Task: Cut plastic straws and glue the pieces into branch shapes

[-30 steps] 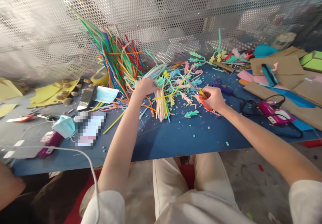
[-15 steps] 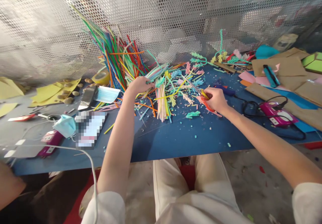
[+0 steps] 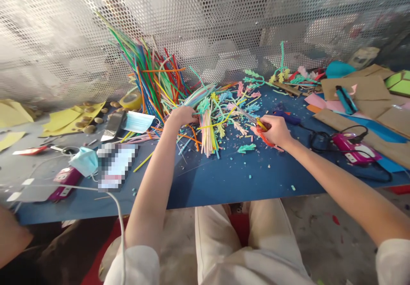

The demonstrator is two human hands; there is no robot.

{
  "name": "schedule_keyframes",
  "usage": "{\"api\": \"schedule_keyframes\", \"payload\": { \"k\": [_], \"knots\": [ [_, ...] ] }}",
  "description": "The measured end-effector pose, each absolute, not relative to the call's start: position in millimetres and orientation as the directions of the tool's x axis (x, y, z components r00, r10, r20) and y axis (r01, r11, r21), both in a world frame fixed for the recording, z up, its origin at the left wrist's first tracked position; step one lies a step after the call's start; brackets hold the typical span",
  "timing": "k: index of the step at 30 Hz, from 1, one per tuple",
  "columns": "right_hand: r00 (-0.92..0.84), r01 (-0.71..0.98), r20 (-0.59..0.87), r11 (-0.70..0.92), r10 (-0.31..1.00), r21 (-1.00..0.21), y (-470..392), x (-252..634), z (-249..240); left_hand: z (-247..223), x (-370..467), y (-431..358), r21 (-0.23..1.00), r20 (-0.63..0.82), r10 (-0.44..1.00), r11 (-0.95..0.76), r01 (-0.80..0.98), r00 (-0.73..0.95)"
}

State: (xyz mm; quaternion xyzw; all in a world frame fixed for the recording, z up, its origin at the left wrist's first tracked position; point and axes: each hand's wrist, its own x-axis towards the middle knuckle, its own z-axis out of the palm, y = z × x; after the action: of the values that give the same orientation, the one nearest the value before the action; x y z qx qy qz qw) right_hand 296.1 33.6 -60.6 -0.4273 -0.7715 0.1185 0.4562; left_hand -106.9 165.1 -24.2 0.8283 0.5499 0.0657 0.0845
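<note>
My right hand [image 3: 274, 130] is closed on the orange and yellow handles of a pair of scissors [image 3: 261, 125], whose blades point up and left over the pile. My left hand [image 3: 185, 116] is at the left side of a bundle of pale pipe cleaners [image 3: 209, 135]; its fingers are bent and partly hidden, and what they hold is too small to make out. A fluffy green piece [image 3: 203, 106] lies just right of its fingertips. Several leafy pipe-cleaner pieces in blue, pink and yellow spread between my hands, and a loose green one [image 3: 246, 148] lies nearer the front.
Long coloured pipe cleaners [image 3: 153, 78] lean against the mesh [image 3: 224, 20] behind. On the left are a phone [image 3: 117, 165], a face mask [image 3: 138, 122] and a tape roll [image 3: 130, 100]; on the right, a pink power strip [image 3: 355, 148] and cardboard [image 3: 355, 91]. Another person's arm [image 3: 13, 234] shows at lower left.
My left hand has moved slightly right and down, and its fingers now sit lower beside the bundle. My right hand still holds the scissors in nearly the same place.
</note>
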Motion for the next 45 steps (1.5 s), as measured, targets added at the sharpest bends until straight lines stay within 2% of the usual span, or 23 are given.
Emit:
{"api": "schedule_keyframes", "payload": {
  "k": [2, 6, 9, 13, 15, 20, 21, 23, 25, 27, 29, 32, 36, 41, 43, 45],
  "knots": [
    [-0.218, 0.552, 0.598, 0.602, 0.772, -0.576, 33.0, 295.7, -59.9, -25.3, -106.7, 167.1, 0.151, -0.064, 0.938, -0.329, 0.932, 0.341],
    [-0.226, 0.548, 0.602, 0.611, 0.766, -0.572, 32.9, 295.2, -58.5, -23.3, -101.4, 165.6, 0.144, -0.063, 0.940, -0.323, 0.935, 0.335],
    [-0.236, 0.541, 0.602, 0.617, 0.763, -0.571, 33.9, 295.9, -58.6, -16.1, -95.7, 160.5, 0.093, -0.115, 0.943, -0.302, 0.949, 0.311],
    [-0.245, 0.538, 0.585, 0.611, 0.773, -0.581, 36.5, 297.5, -60.9, 12.6, -96.1, 148.3, -0.021, -0.180, 0.954, -0.249, 0.968, 0.241],
    [-0.249, 0.532, 0.584, 0.613, 0.772, -0.584, 37.9, 298.1, -62.1, 34.5, -99.0, 138.3, -0.059, -0.168, 0.965, -0.214, 0.975, 0.201],
    [-0.217, 0.501, 0.598, 0.613, 0.772, -0.610, 36.4, 295.3, -61.8, 76.5, -81.8, 98.1, 0.165, 0.090, 0.971, -0.234, 0.958, 0.222],
    [-0.177, 0.478, 0.589, 0.592, 0.788, -0.649, 34.1, 293.1, -59.8, 77.5, -71.3, 88.3, 0.337, 0.188, 0.945, -0.318, 0.886, 0.267],
    [-0.095, 0.379, 0.526, 0.519, 0.845, -0.766, 27.4, 286.5, -52.5, 70.0, -45.6, 68.8, 0.636, 0.269, 0.898, -0.436, 0.637, 0.347],
    [-0.091, 0.229, 0.421, 0.430, 0.903, -0.873, 19.8, 277.0, -41.5, 53.0, -19.0, 51.2, 0.807, 0.289, 0.891, -0.423, 0.411, 0.350],
    [-0.151, 0.075, 0.351, 0.365, 0.924, -0.928, 13.9, 265.2, -29.6, 31.7, 2.5, 37.3, 0.902, 0.253, 0.907, -0.347, 0.257, 0.336],
    [-0.180, -0.054, 0.346, 0.342, 0.921, -0.938, 11.6, 252.4, -20.6, 11.6, 15.9, 28.1, 0.951, 0.181, 0.923, -0.253, 0.179, 0.340],
    [-0.188, -0.153, 0.376, 0.351, 0.907, -0.924, 14.0, 234.7, -18.4, -10.4, 23.0, 22.2, 0.945, 0.163, 0.927, -0.245, 0.217, 0.337],
    [-0.168, -0.178, 0.400, 0.372, 0.901, -0.911, 18.4, 220.5, -32.5, -24.2, 22.9, 21.4, 0.908, 0.183, 0.919, -0.294, 0.298, 0.348],
    [-0.157, -0.170, 0.351, 0.325, 0.923, -0.930, 17.1, 218.2, -46.8, -30.1, 23.3, 18.9, 0.895, 0.156, 0.919, -0.287, 0.343, 0.362],
    [-0.155, -0.192, 0.331, 0.300, 0.931, -0.934, 16.6, 219.0, -48.1, -32.7, 24.5, 18.6, 0.921, 0.140, 0.925, -0.253, 0.298, 0.354],
    [-0.134, -0.221, 0.319, 0.286, 0.938, -0.932, 17.4, 220.0, -48.6, -36.0, 26.3, 19.9, 0.965, 0.137, 0.928, -0.205, 0.165, 0.348]
  ]
}}
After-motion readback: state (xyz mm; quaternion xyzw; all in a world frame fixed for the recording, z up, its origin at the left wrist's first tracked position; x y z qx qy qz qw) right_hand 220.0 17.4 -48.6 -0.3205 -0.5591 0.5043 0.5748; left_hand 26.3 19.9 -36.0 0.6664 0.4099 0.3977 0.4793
